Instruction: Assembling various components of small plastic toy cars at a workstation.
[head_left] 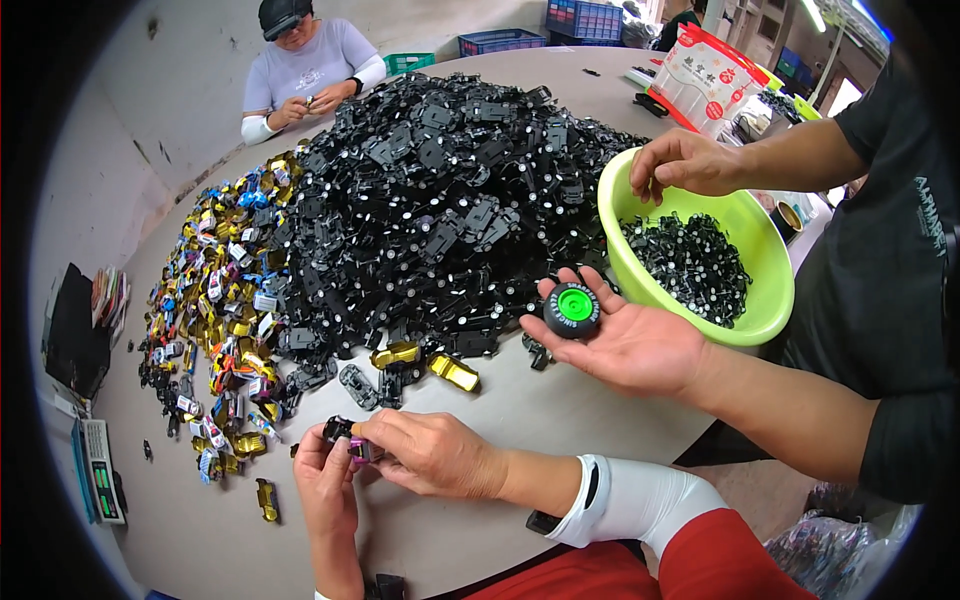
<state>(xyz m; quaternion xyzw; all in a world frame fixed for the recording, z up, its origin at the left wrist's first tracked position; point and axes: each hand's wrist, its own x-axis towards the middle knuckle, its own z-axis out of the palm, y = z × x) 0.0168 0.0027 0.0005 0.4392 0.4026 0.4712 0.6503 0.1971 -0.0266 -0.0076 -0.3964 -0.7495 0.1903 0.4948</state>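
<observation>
My left hand (325,490) and my right hand (430,452) meet near the table's front edge, both pinching a small purple toy car body with a black chassis (352,443). Just beyond them lie gold toy car shells (452,371) and loose black chassis parts (358,385). A huge heap of black toy car chassis (440,190) fills the table's middle. To my right a co-worker's open palm (625,345) holds up a black wheel with a green hub (572,309).
The co-worker's other hand (685,162) reaches into a lime green bowl (770,300) of small black parts. Colourful car shells (225,300) spread along the left. A scale (100,485) sits at the left edge. Another person (305,70) works at the far side.
</observation>
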